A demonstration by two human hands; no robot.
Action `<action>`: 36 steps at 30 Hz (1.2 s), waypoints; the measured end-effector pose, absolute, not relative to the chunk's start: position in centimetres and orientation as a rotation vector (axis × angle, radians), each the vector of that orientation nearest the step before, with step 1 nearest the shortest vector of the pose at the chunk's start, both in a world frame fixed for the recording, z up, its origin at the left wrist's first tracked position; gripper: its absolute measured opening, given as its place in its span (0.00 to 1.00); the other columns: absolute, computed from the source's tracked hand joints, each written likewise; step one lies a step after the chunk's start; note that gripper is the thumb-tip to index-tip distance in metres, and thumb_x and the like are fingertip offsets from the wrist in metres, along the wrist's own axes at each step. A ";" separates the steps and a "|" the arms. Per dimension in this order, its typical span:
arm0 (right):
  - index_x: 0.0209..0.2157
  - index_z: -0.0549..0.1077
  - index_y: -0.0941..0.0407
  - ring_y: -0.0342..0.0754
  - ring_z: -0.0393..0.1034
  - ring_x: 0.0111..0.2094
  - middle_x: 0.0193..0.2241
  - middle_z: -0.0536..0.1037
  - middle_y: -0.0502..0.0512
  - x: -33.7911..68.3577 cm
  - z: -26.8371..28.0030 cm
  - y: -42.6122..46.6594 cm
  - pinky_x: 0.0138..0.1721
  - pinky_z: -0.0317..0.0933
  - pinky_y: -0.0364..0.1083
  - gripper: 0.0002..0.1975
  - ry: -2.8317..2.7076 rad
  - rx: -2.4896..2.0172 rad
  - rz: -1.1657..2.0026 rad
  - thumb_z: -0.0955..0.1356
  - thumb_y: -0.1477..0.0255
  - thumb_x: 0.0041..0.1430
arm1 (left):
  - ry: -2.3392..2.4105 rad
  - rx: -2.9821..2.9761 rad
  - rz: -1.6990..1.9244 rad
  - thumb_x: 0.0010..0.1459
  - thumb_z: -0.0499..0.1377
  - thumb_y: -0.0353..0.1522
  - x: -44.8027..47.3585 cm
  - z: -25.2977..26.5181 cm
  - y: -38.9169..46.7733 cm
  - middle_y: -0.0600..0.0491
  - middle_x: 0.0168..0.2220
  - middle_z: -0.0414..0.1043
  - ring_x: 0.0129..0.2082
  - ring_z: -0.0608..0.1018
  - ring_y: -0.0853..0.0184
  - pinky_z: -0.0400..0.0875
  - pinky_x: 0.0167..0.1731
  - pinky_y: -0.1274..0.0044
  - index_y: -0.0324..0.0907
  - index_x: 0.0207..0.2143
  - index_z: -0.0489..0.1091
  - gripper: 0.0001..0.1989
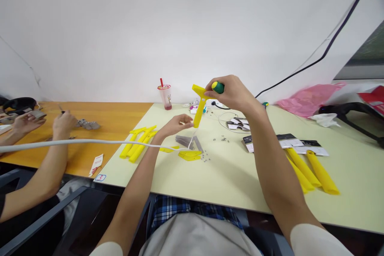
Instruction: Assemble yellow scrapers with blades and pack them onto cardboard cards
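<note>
My right hand (232, 92) is raised above the table, its fingers pinching the head of a yellow T-shaped scraper (199, 110) that hangs handle down. A screwdriver (218, 87) with a green and yellow handle is also held in that hand; its shaft is hidden. Close by the scraper's lower end is my left hand (178, 125), fingers loosely bent and a little apart; whether the tips touch it is unclear. Below lie flat yellow plates (190, 155), grey metal blades (184, 141) and small scattered screws (205, 157).
Yellow scrapers (138, 144) lie left; yellow handles (322, 172) stick out of packets at right. A cup with straw (165, 97) stands by the wall. A white cable (90, 141) crosses in front. At left, a co-worker's hands (64, 125) hold small items over the orange table.
</note>
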State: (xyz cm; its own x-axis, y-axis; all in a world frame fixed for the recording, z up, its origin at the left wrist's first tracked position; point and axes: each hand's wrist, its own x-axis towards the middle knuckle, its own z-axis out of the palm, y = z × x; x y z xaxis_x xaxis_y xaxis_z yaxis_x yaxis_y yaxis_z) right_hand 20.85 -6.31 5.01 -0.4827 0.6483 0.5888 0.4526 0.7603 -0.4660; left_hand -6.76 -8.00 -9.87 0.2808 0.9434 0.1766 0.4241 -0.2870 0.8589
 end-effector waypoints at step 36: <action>0.38 0.77 0.52 0.49 0.70 0.33 0.34 0.81 0.52 25.9 6.2 -6.0 0.36 0.61 0.48 0.12 -2.115 -0.896 0.319 0.76 0.60 0.61 | 0.894 1.872 1.424 0.57 0.76 0.45 1.9 3.2 -5.2 0.46 0.41 0.84 0.41 0.82 0.61 0.77 0.39 0.73 0.42 0.40 0.87 0.16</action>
State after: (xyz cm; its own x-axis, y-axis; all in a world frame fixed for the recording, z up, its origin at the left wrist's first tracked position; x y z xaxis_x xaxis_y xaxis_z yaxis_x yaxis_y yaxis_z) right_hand 25.85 -5.98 6.22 -0.4293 0.6931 0.5791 0.4912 0.7173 -0.4942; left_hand 1.85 -5.16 3.22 0.1915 0.8098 0.5546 0.1472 -0.5823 0.7995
